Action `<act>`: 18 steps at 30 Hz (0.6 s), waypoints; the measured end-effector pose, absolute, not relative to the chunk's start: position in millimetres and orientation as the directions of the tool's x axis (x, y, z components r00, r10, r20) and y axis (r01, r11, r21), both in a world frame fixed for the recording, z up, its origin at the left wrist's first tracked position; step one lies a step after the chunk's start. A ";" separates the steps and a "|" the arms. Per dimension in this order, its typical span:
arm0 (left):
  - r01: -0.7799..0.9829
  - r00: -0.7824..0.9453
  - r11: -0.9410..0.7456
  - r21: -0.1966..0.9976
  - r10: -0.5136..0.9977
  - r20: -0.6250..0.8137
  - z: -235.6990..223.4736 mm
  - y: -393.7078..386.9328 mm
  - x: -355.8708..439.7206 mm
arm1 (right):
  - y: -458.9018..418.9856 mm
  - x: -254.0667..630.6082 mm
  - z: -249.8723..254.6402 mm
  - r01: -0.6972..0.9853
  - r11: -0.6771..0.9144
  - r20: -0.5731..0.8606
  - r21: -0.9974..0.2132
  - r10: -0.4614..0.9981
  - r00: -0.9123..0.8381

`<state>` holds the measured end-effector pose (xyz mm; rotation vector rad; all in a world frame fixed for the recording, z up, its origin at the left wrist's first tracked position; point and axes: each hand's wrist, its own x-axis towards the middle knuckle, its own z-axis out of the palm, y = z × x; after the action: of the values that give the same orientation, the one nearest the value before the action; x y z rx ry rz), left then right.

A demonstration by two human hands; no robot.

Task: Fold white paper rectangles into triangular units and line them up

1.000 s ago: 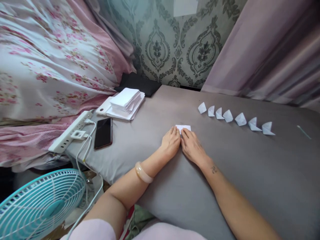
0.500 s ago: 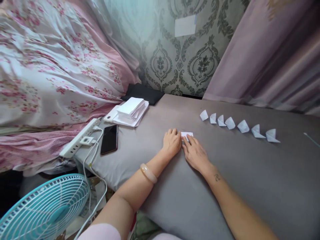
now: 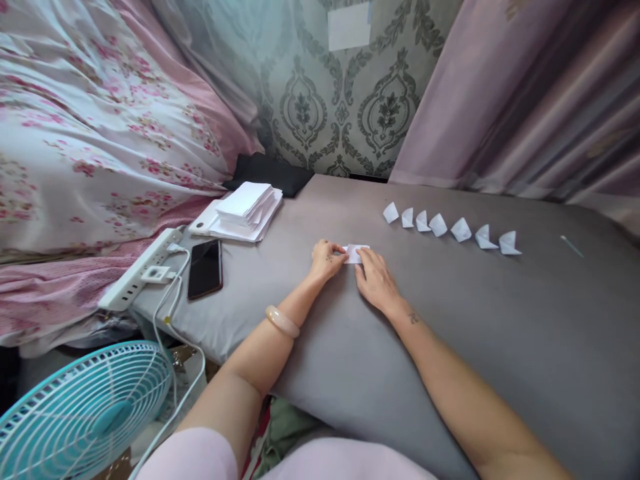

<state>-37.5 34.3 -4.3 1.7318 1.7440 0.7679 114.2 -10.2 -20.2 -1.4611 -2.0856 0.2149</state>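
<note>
A small folded piece of white paper (image 3: 356,255) lies on the grey-covered surface between my two hands. My left hand (image 3: 329,259) pinches its left end between thumb and fingers. Along the paper's right side rests my right hand (image 3: 375,277), fingers stretched out and touching the sheet, thumb apart below them. Farther right, several folded white paper shapes (image 3: 461,230) stand in a slanting row. To the left, a stack of white paper (image 3: 245,203) sits on a larger pile of sheets.
Left of my hands lie a dark phone (image 3: 205,269) and a white power strip (image 3: 141,270) with cables. A turquoise fan (image 3: 110,413) stands at lower left. A black flat item (image 3: 270,175) is at the back, and a thin stick (image 3: 571,246) lies far right.
My left hand has turned from lying flat to pinching the paper's left end. The right hand stays at the paper's right side. The whole view has shifted slightly.
</note>
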 end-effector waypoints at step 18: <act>0.688 0.422 -0.519 0.507 0.855 0.302 3.1 4.7 -51.8 | -7.3 127.5 -5.5 0.851 0.389 0.581 -0.352 0.804 -0.127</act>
<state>-51.8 4.7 3.1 2.3747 1.3331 0.7718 127.5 -7.3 -5.5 -1.4198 -1.9301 -0.0840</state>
